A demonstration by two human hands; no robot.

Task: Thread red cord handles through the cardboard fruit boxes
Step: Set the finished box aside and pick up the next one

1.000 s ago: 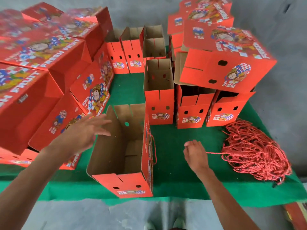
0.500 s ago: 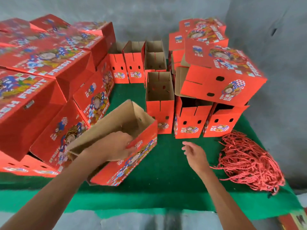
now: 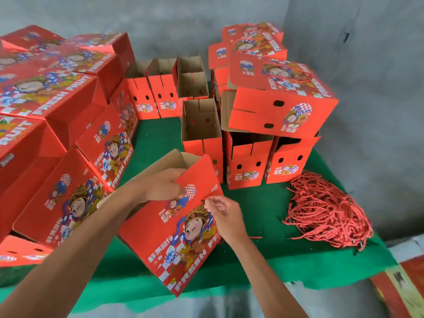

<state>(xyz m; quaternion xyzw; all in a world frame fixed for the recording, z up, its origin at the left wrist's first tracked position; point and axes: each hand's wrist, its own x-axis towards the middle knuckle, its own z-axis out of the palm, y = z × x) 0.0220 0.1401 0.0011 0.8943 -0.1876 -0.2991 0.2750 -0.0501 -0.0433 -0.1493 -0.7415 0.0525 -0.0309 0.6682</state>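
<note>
A red cardboard fruit box [image 3: 174,239] with a cartoon print is tilted up off the green table, its printed side facing me. My left hand [image 3: 160,185] grips its upper edge, fingers curled over the brown flap. My right hand [image 3: 226,216] pinches a red cord [image 3: 214,222] at the box's right edge, near the top; the cord hangs down along that edge. A loose heap of red cords [image 3: 328,214] lies on the table to the right, apart from both hands.
Printed red boxes [image 3: 57,106] are stacked high at the left. Several open boxes [image 3: 202,131] stand at the back and middle, with a closed stack [image 3: 277,97] on the right. The green table cover [image 3: 263,260] ends near me; a grey wall stands behind.
My left hand has tipped the box up so its printed side faces me. My right hand moved left from the table onto the box's edge and took a red cord.
</note>
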